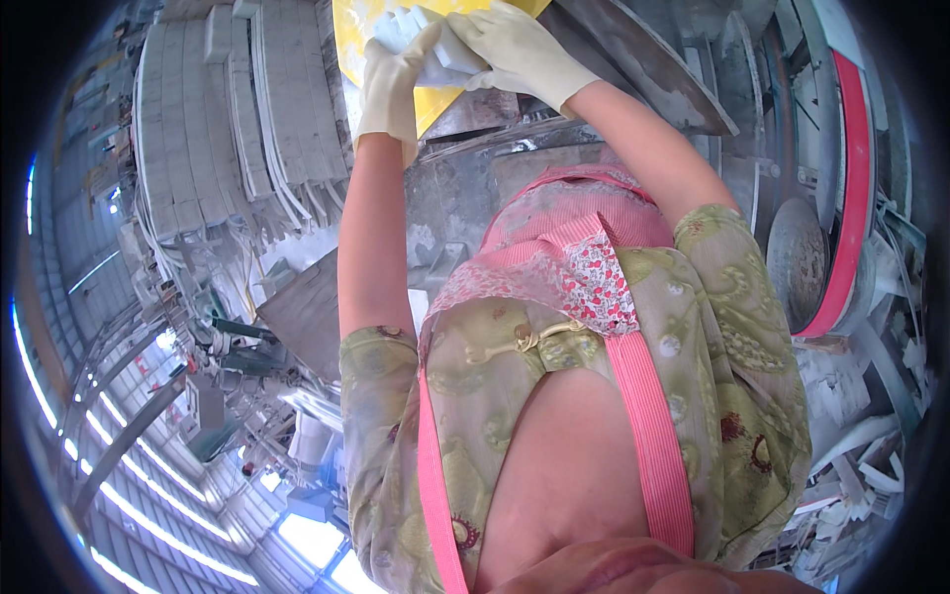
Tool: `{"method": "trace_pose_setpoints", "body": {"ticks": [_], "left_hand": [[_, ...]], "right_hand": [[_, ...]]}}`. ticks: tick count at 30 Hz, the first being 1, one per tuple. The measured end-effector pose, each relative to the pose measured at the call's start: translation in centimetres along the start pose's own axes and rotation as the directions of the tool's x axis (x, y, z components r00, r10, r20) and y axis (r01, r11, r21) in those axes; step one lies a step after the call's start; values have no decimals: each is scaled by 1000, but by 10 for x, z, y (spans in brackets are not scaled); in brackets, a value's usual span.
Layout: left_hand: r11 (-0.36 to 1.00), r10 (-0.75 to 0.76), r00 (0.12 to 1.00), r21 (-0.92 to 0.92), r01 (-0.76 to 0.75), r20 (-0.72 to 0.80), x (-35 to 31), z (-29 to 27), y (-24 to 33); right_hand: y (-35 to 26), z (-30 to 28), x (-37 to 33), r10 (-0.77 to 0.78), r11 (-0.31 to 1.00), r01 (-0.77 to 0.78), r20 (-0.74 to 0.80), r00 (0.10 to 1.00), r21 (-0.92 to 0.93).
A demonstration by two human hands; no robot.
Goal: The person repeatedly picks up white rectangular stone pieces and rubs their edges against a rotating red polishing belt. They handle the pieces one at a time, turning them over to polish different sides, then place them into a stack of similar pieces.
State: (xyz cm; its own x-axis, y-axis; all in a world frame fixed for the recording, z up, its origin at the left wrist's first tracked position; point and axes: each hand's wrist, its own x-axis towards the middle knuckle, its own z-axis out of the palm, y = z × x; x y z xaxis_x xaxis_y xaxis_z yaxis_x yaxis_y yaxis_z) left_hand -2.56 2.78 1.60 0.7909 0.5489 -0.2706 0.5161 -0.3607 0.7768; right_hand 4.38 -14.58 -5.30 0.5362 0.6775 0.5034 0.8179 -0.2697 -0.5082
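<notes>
Both my hands wear pale cream rubber gloves and meet at the top of the head view around a bunch of white slabs (pixel 447 51). My left hand (pixel 392 87) grips the bunch from the left side, thumb up along its edge. From the right, my right hand (pixel 515 51) closes over the other end, fingers across the top and thumb underneath. Several block-like pieces stand side by side; their material I cannot make out. Beneath them lies a bright yellow sheet (pixel 358 38), dusted with white, on a work surface.
Long stacked grey-white strips (pixel 188 119) fill the left. At the right are a dusty metal plate (pixel 653 64), a round grey wheel (pixel 798 259) and a curved red band (pixel 849 198). Broken white offcuts (pixel 861 465) lie lower right. A pink apron (pixel 574 213) hangs between my arms.
</notes>
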Motion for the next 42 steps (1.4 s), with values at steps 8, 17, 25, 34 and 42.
{"method": "trace_pose_setpoints", "body": {"ticks": [8, 17, 25, 34, 42], "left_hand": [[996, 50, 996, 83, -44, -80, -8, 3, -3], [985, 37, 992, 174, -16, -119, -26, 10, 24], [984, 99, 992, 154, -86, -82, -29, 2, 21], [998, 54, 998, 24, -53, -42, -47, 4, 33], [992, 123, 991, 46, -121, -46, -38, 1, 25]], "right_hand": [[-32, -9, -43, 385, 802, -538, 465, 797, 258], [-81, 58, -44, 542, 644, -713, 493, 680, 277], [-118, 55, -6, 658, 159, -832, 572, 490, 531], [-119, 83, -13, 605, 362, -682, 396, 691, 636], [-95, 44, -57, 707, 163, -625, 352, 614, 763]]}}
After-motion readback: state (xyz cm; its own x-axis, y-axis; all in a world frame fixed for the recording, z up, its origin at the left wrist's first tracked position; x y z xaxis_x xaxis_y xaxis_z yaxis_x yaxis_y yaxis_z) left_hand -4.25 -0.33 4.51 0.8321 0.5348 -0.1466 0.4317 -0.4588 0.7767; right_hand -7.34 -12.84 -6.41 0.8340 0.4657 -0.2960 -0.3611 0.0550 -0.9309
